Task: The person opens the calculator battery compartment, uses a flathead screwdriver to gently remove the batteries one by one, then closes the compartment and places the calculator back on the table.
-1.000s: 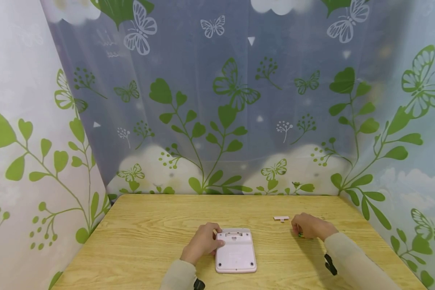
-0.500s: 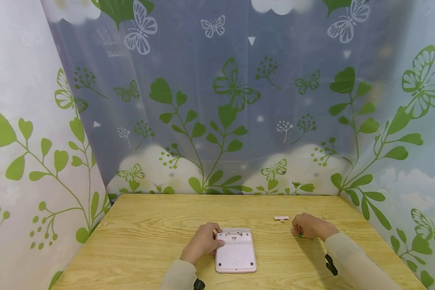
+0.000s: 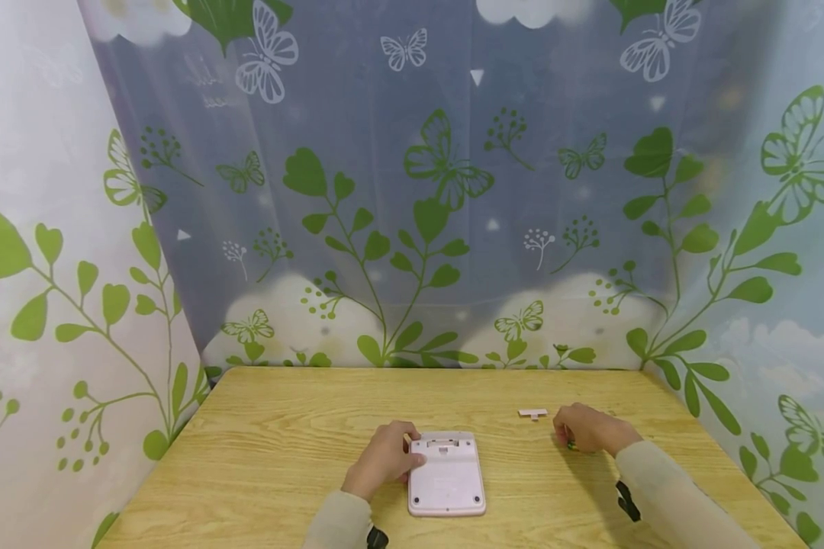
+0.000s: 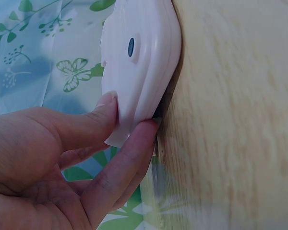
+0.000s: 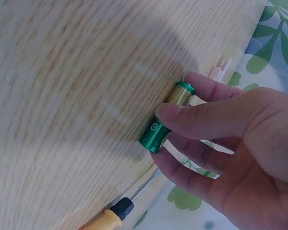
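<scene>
On the table, a pale pink calculator (image 3: 446, 480) lies back side up, its battery slot (image 3: 442, 443) uncovered near the far edge. My left hand (image 3: 383, 457) grips its left edge, thumb (image 4: 98, 115) on the back face and fingers (image 4: 134, 153) at the underside rim. To the right, my right hand (image 3: 587, 427) holds a green and gold battery (image 5: 155, 134) between thumb and fingers, close over the wood. Most of the battery is hidden by the hand in the head view. A small pink battery cover (image 3: 532, 414) lies just left of that hand.
A screwdriver (image 5: 110, 218) with a yellow handle and black collar lies on the table near the right hand, seen in the right wrist view. The wooden table (image 3: 302, 412) ends at a patterned curtain (image 3: 357, 229) behind and at both sides.
</scene>
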`<state>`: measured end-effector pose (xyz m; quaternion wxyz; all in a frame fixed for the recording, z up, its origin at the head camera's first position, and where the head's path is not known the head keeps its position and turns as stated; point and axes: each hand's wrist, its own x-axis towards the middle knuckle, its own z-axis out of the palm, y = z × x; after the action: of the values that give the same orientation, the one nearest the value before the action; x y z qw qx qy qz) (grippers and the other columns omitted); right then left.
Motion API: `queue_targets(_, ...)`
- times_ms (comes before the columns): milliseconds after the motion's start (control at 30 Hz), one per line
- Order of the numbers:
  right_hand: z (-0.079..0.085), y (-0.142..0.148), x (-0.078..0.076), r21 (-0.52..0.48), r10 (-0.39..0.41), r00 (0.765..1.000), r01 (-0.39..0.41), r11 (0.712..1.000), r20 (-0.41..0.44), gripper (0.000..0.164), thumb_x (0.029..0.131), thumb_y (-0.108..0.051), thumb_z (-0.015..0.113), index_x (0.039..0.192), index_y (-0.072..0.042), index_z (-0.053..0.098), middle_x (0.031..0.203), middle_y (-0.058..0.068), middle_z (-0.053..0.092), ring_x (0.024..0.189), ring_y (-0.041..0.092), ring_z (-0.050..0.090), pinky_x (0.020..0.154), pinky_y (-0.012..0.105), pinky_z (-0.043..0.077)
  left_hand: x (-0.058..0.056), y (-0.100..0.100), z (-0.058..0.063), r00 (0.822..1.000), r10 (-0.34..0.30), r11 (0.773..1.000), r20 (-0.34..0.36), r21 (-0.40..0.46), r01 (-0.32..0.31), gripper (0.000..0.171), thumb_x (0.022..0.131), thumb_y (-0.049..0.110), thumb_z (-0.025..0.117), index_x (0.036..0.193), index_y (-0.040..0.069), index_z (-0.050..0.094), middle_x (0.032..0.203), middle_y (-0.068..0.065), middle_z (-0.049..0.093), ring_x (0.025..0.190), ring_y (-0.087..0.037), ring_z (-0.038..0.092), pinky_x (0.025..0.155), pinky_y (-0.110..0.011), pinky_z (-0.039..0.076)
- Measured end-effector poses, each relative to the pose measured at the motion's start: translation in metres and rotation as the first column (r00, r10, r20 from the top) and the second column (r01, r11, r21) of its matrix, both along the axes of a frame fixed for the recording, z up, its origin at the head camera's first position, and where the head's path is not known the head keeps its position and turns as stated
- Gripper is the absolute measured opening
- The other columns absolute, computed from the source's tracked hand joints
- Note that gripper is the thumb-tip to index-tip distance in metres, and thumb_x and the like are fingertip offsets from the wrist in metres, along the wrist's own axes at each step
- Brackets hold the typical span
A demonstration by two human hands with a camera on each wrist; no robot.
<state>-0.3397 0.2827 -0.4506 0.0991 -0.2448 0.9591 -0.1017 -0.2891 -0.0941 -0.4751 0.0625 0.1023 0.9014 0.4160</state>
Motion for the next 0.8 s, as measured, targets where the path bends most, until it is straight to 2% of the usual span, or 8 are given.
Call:
queue_targets(367, -0.0024, 0.0015, -0.0019, -0.003, 0.012, 1.000, -0.012, 1.000, 0.006, 0.045, 0.079, 0.031, 0.057, 0.078, -0.013, 0.065, 0.074, -0.002, 0.058, 0.064, 0.011, 0.037, 0.060, 0.026, 0.038, 0.0002, -0.0003, 0.0008, 1.000, -0.005, 1.000, -0.017, -0.006, 0.005, 0.026, 0.090, 0.004, 0.078, 0.113, -0.001, 0.068, 0.084, -0.010, 0.058, 0.064, -0.017, 0.059, 0.051, -0.026, 0.056)
queue_targets(800, 0.0005, -0.0007, -0.0011, 0.016, 0.000, 1.000, 0.000, 1.000, 0.010, 0.043, 0.078, 0.031, 0.058, 0.080, -0.012, 0.064, 0.078, -0.001, 0.060, 0.068, 0.014, 0.041, 0.063, 0.028, 0.040, -0.0004, 0.0002, 0.0007, 1.000, 0.004, 1.000, 0.002, -0.007, -0.004, 0.024, 0.090, 0.005, 0.078, 0.112, 0.001, 0.068, 0.086, -0.010, 0.058, 0.068, -0.018, 0.059, 0.052, -0.025, 0.056)
